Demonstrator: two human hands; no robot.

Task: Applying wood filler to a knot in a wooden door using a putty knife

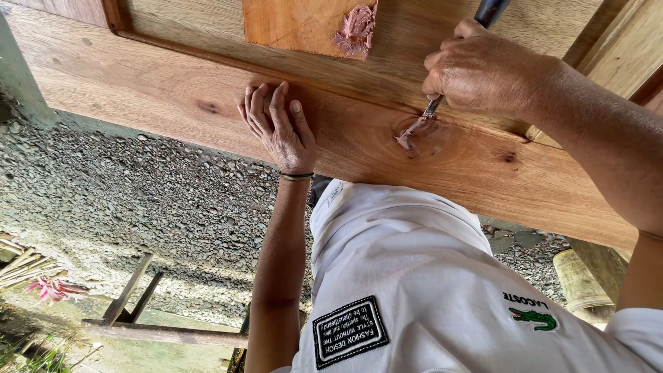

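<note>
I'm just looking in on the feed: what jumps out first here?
The right hand presses a dark-handled blade into a pinkish filler patch on a knot in the wide wooden panel. The left hand lies flat on the panel beside it. A small wooden block smeared with the same filler sits at top centre.

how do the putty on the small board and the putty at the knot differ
The putty on the small wooden board is a thick, lumpy heap; the putty at the knot is a thin smear pressed flat into the wood. The heap lies untouched, while the right hand works the smear with a putty knife. Both are pinkish-brown.
</note>
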